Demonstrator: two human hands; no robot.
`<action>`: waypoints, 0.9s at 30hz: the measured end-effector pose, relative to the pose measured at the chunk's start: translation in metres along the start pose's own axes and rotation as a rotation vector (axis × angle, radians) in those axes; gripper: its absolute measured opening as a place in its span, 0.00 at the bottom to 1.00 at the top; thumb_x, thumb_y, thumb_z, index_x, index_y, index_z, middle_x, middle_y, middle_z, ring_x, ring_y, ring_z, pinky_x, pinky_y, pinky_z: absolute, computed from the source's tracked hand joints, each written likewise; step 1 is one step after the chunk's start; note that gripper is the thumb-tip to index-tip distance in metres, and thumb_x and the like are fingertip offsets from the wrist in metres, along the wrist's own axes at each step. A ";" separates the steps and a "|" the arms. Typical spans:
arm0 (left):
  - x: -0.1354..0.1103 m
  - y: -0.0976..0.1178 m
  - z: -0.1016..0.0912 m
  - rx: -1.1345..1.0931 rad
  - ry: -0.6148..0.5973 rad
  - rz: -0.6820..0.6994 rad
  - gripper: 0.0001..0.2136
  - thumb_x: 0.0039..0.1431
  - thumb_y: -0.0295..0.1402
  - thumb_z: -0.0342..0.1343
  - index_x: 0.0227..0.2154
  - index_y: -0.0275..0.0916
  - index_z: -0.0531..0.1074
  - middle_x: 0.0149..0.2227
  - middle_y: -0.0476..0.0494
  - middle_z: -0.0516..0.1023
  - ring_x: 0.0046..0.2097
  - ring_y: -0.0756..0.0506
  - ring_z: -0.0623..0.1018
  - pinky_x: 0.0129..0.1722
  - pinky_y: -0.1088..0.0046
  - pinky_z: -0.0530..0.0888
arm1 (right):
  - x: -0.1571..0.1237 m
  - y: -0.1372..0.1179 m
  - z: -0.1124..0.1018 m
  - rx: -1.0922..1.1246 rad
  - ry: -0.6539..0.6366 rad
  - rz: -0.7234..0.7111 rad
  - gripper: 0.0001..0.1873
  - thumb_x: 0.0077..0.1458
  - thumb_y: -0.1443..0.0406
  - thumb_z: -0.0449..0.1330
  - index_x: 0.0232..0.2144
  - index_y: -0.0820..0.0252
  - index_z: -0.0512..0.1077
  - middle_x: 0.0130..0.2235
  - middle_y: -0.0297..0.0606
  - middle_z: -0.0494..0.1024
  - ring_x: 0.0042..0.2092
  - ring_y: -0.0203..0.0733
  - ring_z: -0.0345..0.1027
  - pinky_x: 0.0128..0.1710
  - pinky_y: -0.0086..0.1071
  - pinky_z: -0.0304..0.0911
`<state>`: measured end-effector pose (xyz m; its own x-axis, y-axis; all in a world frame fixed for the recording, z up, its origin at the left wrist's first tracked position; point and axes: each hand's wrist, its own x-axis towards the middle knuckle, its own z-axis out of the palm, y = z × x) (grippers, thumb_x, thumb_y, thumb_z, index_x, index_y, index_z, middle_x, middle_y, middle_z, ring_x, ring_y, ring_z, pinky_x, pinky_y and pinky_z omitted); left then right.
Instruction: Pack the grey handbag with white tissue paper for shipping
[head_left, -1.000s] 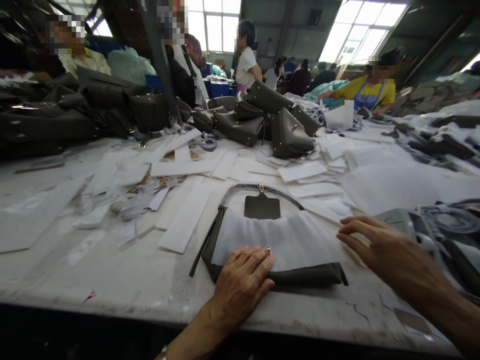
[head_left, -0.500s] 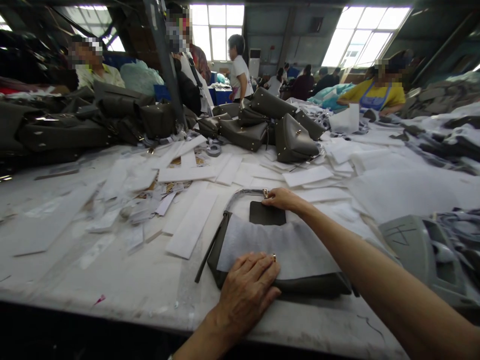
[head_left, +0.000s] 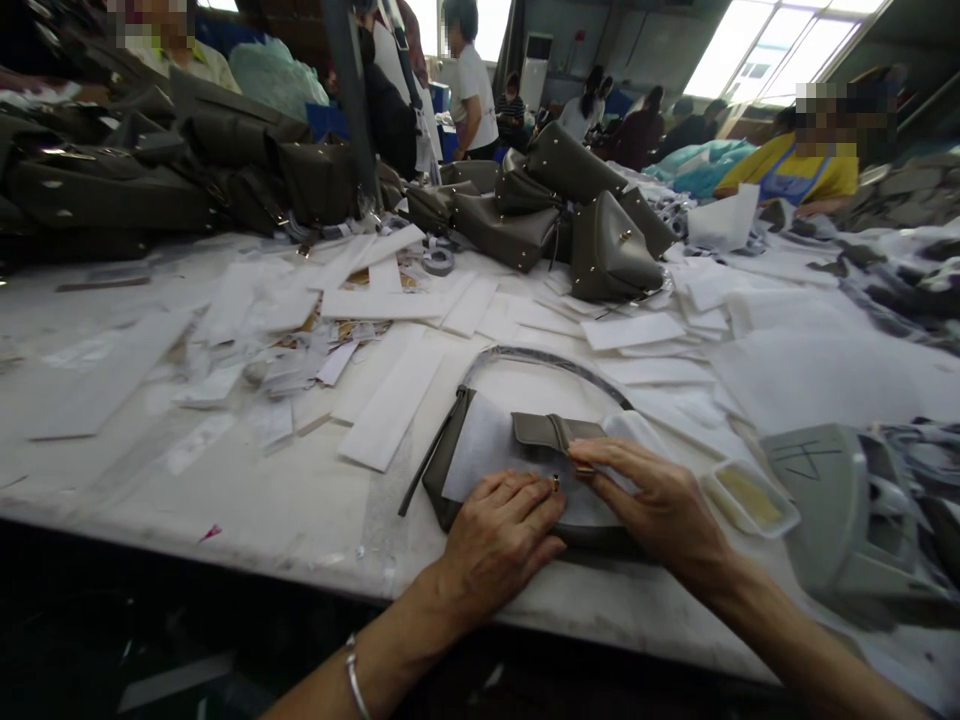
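A grey handbag lies flat on the white table near its front edge. A white sheet covers its face. My left hand rests flat on the sheet and bag, fingers lying together, a ring on one finger. My right hand pinches the end of the bag's grey flap, which is folded down over the sheet. The bag's strap arcs on the table beyond the flap.
Several grey handbags stand piled at the back, more at far left. White paper strips litter the table. A small plastic tray and a grey device sit right of my hand. Other people work across the table.
My right hand reached out to the flap at the far side of the bag, then drew it back over the white sheet. My left hand stayed pressed on the bag.
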<state>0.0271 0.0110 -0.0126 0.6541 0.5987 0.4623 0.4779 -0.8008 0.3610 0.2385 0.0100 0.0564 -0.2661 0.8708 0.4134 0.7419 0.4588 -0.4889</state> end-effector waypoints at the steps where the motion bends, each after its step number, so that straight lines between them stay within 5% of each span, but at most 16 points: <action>1: 0.000 0.000 0.000 -0.004 0.007 -0.001 0.18 0.68 0.41 0.51 0.57 0.41 0.66 0.57 0.44 0.73 0.57 0.43 0.72 0.59 0.61 0.65 | -0.007 -0.001 0.004 -0.029 -0.010 -0.043 0.11 0.61 0.68 0.56 0.44 0.55 0.76 0.44 0.37 0.81 0.46 0.42 0.75 0.48 0.36 0.72; 6: -0.002 0.000 0.002 0.006 0.044 0.012 0.19 0.69 0.42 0.50 0.58 0.41 0.65 0.56 0.45 0.75 0.57 0.45 0.72 0.60 0.61 0.64 | -0.020 0.001 0.019 -0.121 -0.081 -0.088 0.13 0.64 0.70 0.53 0.45 0.55 0.75 0.46 0.39 0.80 0.49 0.43 0.74 0.51 0.39 0.71; 14: -0.001 0.000 0.002 0.007 0.083 0.019 0.19 0.68 0.40 0.51 0.58 0.39 0.64 0.55 0.44 0.75 0.57 0.47 0.72 0.61 0.63 0.65 | -0.020 0.004 0.013 -0.054 -0.162 -0.124 0.15 0.66 0.66 0.53 0.52 0.58 0.73 0.54 0.41 0.76 0.57 0.44 0.69 0.57 0.40 0.68; 23: -0.001 0.004 0.000 0.025 0.130 0.003 0.13 0.65 0.38 0.55 0.49 0.37 0.69 0.49 0.41 0.77 0.52 0.46 0.76 0.60 0.61 0.69 | -0.020 0.018 0.028 -0.011 -0.154 0.030 0.11 0.63 0.62 0.58 0.46 0.53 0.77 0.49 0.38 0.79 0.52 0.45 0.72 0.53 0.42 0.70; 27: -0.001 0.006 -0.004 0.001 0.159 -0.001 0.15 0.68 0.37 0.50 0.52 0.36 0.67 0.51 0.38 0.76 0.53 0.45 0.76 0.60 0.61 0.70 | -0.017 0.018 0.024 0.055 -0.212 0.074 0.11 0.63 0.63 0.58 0.46 0.51 0.77 0.49 0.36 0.78 0.51 0.43 0.72 0.53 0.39 0.69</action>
<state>0.0273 0.0056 -0.0075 0.5527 0.5945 0.5841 0.4789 -0.8001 0.3612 0.2419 0.0080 0.0226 -0.3401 0.9174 0.2066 0.7313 0.3961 -0.5553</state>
